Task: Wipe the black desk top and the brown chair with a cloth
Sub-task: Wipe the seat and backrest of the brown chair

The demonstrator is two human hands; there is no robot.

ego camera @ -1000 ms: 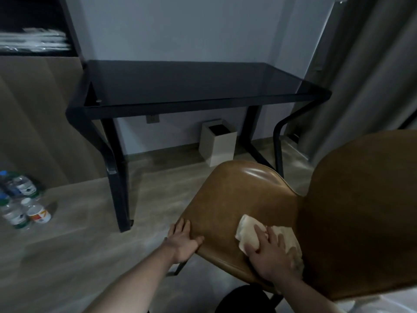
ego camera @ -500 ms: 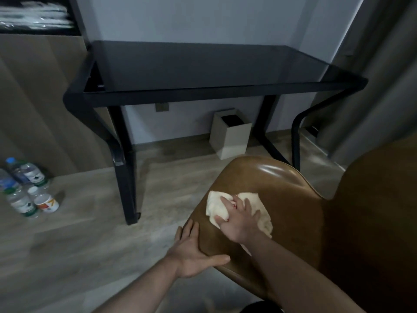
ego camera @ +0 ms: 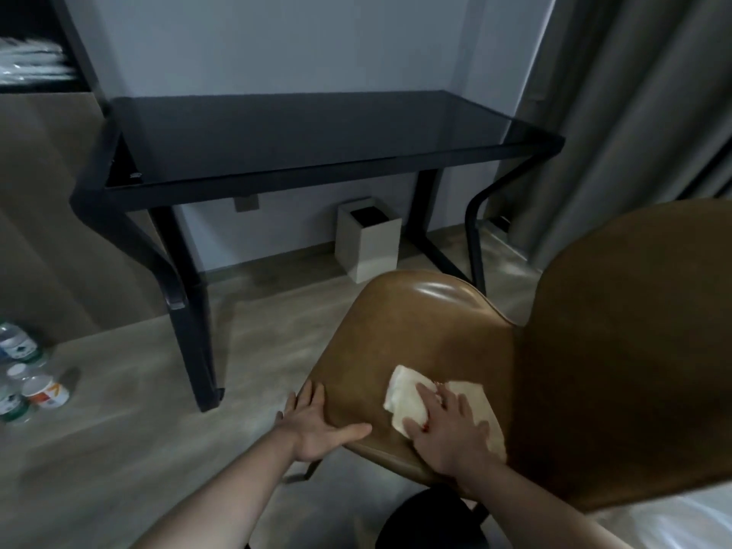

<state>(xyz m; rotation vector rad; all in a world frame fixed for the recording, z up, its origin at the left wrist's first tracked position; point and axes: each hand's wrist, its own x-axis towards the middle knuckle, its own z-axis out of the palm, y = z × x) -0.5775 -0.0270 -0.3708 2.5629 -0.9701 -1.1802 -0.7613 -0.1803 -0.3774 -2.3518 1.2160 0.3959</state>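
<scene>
Your right hand [ego camera: 449, 431] lies flat on the cloth [ego camera: 408, 402], fingers spread and straight, pressing it onto the seat of the brown chair [ego camera: 416, 338] near the seat's near edge, close to where the seat meets the backrest. A flat palm suits wiping: it spreads the pressure over the fabric and keeps the whole pad against the leather-like surface instead of bunching it. Your left hand [ego camera: 317, 423] rests on the seat's left edge, fingers straight along the rim and thumb lying across the top, holding nothing; I judge it is there to steady the chair so that it does not slide or turn under the strokes.

The cloth is pale cream, folded into a thick pad, with one corner poking out ahead of your fingers and more of it showing to the right of your hand. The seat is a smooth tan shell with a bright sheen at its far edge. The tall rounded backrest rises to the right.

The black counter [ego camera: 317, 132] stands well apart, against the far wall, its glossy dark top bare from this angle. Whether it has been wiped, you cannot tell from here. A pale bin [ego camera: 368, 239] sits on the floor under it, and some bottles [ego camera: 20, 374] stand on the floor at the far left. The backrest looks like your likely next area.
</scene>
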